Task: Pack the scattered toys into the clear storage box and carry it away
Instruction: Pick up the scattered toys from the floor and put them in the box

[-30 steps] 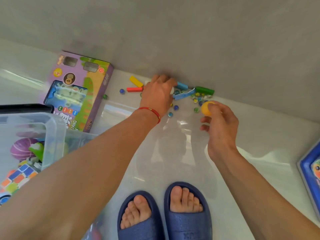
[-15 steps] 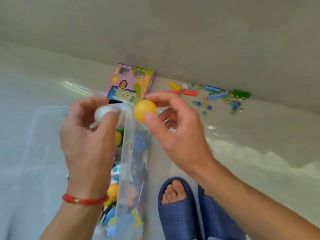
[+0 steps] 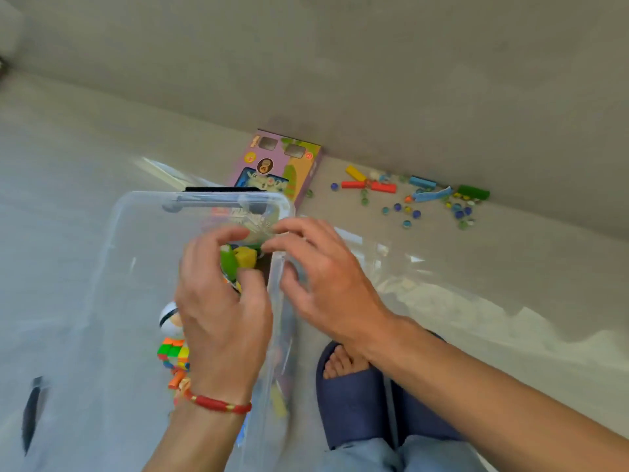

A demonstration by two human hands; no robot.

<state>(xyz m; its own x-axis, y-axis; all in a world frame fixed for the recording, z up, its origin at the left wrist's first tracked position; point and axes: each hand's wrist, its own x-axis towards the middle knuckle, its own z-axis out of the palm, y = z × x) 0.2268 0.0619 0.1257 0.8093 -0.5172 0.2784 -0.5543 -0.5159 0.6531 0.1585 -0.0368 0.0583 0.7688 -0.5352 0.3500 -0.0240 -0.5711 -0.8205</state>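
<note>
Left hand (image 3: 221, 308) over the clear storage box (image 3: 112, 253), fingers loosely curled and nothing plainly gripped, red bracelet (image 3: 218, 403) at the wrist; right hand (image 3: 323, 277) just beside it at the box's right wall, fingers spread and relaxed, nothing visibly in them. Box on the floor directly in front, partly filled: a green and yellow toy (image 3: 238, 260) between the two hands, a colour-squared cube (image 3: 173, 349) and a white ball (image 3: 168, 318) lower down. Probably light and fairly stiff, thin plastic walls likely to flex and slip under a one-sided grip; best taken with both hands at opposite ends, at the black handle (image 3: 221, 189) on the far rim or under the lip. Loose contents likely to shift and rattle if tilted. Farther out, against the wall (image 3: 374, 80): a purple toy carton (image 3: 282, 165) just behind the box, then well to the right scattered marbles (image 3: 408, 212), red sticks (image 3: 371, 186), a yellow block (image 3: 355, 172), a blue block (image 3: 422, 182) and a green block (image 3: 473, 192), all yet unpacked. Marbles small, round, apt to roll away; better scooped than pinched. Blue slippers (image 3: 354, 393) close beside the box, nothing else blocking the reach.
</note>
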